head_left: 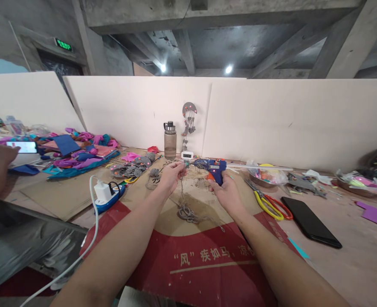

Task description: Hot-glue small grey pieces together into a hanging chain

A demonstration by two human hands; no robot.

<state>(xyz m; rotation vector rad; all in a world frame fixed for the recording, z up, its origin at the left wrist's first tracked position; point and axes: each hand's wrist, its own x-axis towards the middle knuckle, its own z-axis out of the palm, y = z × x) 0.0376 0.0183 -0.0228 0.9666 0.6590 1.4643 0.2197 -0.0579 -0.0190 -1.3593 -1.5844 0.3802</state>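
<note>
Right hand [227, 192]: clenched on blue plastic glue gun [214, 167] | Left hand [172, 172]: fingertips pinch thin grey cord [184, 187], just off the nozzle | Cord coil [188, 213]: on cardboard, below fingers

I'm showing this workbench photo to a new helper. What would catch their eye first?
First, the two hands at the middle of the bench: the right hand holds a blue glue gun, its tip pointed at a small piece pinched in the left hand, with grey cord trailing down onto the cardboard. Next, the bright pile of pink and blue scraps at the left, and the yellow and red scissors beside a black phone on the right.
</note>
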